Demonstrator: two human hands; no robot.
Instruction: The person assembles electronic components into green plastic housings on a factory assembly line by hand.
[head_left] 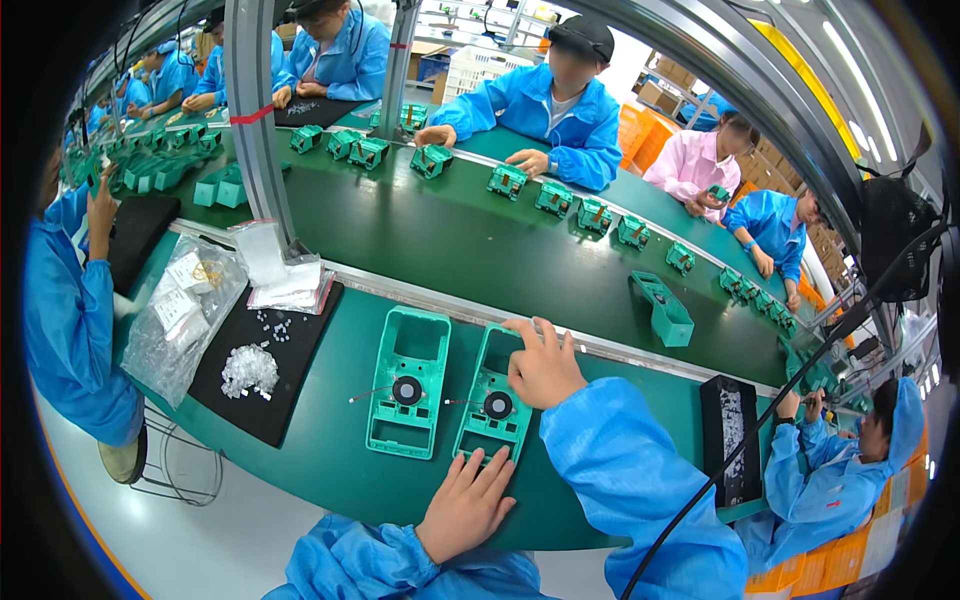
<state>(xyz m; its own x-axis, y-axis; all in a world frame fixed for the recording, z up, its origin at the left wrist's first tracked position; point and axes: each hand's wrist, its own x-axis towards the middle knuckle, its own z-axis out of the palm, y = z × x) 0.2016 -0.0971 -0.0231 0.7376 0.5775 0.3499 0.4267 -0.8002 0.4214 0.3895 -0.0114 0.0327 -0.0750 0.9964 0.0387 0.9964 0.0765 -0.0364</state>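
Two green plastic housings lie side by side on the green bench in front of me. Each has a round black fan with thin wires near its middle. My left hand is flat and open, its fingertips at the near edge of the right housing. Over that housing's far right corner is my right hand, fingers apart and touching the frame. The hand hides part of that corner. To the left is the other housing, with neither hand on it.
Left on the bench, a black mat carries a pile of small clear parts beside plastic bags. A black tray of small parts stands right. Beyond the metal rail runs a belt with green assemblies and another housing. Co-workers sit around.
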